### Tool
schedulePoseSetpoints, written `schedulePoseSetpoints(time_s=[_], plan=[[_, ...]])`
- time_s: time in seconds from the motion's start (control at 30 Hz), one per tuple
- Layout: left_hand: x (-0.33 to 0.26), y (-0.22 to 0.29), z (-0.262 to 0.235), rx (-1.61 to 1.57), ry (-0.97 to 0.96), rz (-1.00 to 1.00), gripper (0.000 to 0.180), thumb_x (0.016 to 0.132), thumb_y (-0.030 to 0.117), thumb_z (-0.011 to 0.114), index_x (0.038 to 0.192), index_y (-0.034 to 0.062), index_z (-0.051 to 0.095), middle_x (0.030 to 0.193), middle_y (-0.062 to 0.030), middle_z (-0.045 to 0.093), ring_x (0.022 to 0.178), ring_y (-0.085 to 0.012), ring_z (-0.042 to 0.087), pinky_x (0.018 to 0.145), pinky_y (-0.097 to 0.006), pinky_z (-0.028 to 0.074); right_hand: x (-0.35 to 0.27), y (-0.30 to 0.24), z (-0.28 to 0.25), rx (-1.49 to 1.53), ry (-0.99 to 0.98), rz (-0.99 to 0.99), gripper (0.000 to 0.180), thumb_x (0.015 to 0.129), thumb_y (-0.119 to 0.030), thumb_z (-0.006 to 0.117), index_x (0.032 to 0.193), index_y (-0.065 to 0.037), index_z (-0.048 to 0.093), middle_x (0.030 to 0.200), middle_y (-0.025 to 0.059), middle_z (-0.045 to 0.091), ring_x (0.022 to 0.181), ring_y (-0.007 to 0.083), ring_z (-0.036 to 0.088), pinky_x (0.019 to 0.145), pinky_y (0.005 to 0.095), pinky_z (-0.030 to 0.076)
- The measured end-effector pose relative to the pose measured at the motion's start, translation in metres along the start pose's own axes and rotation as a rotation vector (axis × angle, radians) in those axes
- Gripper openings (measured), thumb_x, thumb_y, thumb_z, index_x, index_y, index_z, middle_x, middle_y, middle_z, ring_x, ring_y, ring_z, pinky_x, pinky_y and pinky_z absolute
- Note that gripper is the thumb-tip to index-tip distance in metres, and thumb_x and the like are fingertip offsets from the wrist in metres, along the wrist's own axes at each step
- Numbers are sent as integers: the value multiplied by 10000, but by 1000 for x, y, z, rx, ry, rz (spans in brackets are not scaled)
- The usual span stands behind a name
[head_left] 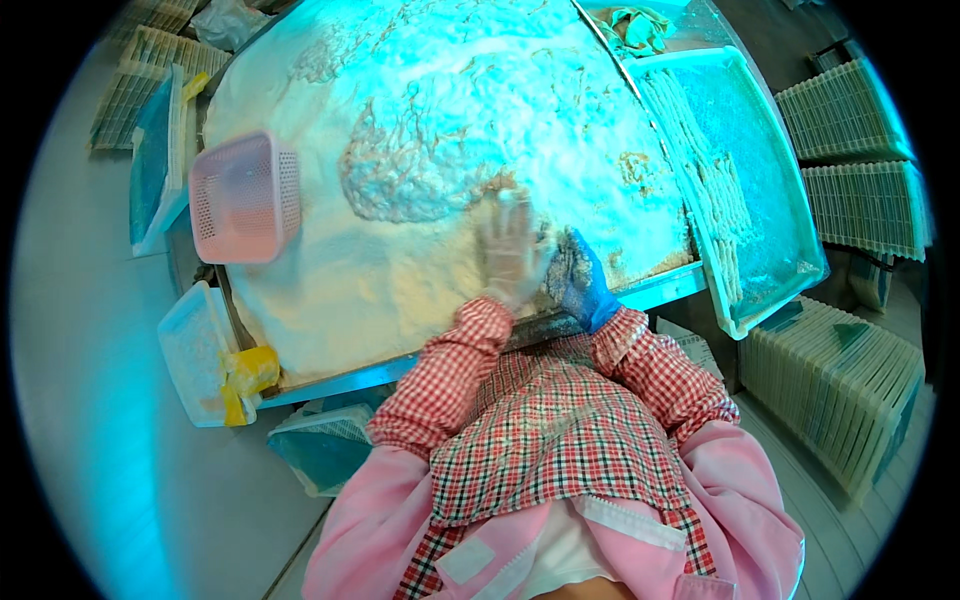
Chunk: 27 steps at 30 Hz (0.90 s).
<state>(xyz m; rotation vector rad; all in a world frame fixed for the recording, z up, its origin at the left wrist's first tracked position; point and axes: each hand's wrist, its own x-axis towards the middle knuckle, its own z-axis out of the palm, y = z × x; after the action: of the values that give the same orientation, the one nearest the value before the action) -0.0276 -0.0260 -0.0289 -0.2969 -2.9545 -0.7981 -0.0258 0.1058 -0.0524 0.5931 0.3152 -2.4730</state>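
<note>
White powder, which looks like flour (330,300), covers the table in front of me. A mass of wet-looking, powder-coated pieces (410,165) lies in it, with more spread toward the far side. My left hand (510,250), in a pale, see-through glove, is over the powder at the near edge of that mass. Its fingers are stretched out forward and slightly blurred. Close beside it, at the table's front edge, is my right hand (585,280) in a blue glove caked with powder. How its fingers are bent, and whether they hold anything, cannot be made out.
A pink perforated basket (245,200) stands at the table's left. At the right, a tray (770,190) holds coated strips in a row. A white tray (185,345) with a yellow cloth (250,375) sits at the near left. Stacked trays (830,385) stand on the floor at right.
</note>
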Motion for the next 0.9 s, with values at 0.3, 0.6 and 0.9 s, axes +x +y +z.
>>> schedulePoseSetpoints(time_s=[0.3, 0.6, 0.9], plan=[[-29, -40, 0, -407, -7, -477, 511, 938, 290, 492, 1368, 26, 414, 1439, -171, 399, 1335, -350, 344, 1040, -487, 312, 21, -24, -18, -424, 9, 84, 442, 972, -487, 452, 1111, -87, 574, 915, 20, 584, 773, 134, 530, 612, 263, 454], [21, 35, 35, 102, 94, 92, 552, 889, 251, 562, 1385, 53, 423, 1389, -210, 420, 1352, -361, 306, 1150, -533, 99, -24, -41, -36, -103, -165, 1, 518, 991, -445, 417, 1350, -74, 464, 1225, 62, 566, 1046, 201, 548, 903, 377, 463], [107, -89, -64, 319, 285, 55, 331, 862, 177, 594, 1186, 114, 615, 1227, -125, 564, 1141, -298, 520, 928, -403, 443, -166, -274, -127, -1141, 807, -646, 444, 971, -465, 458, 1223, -113, 559, 949, 7, 620, 751, 122, 528, 626, 299, 446]])
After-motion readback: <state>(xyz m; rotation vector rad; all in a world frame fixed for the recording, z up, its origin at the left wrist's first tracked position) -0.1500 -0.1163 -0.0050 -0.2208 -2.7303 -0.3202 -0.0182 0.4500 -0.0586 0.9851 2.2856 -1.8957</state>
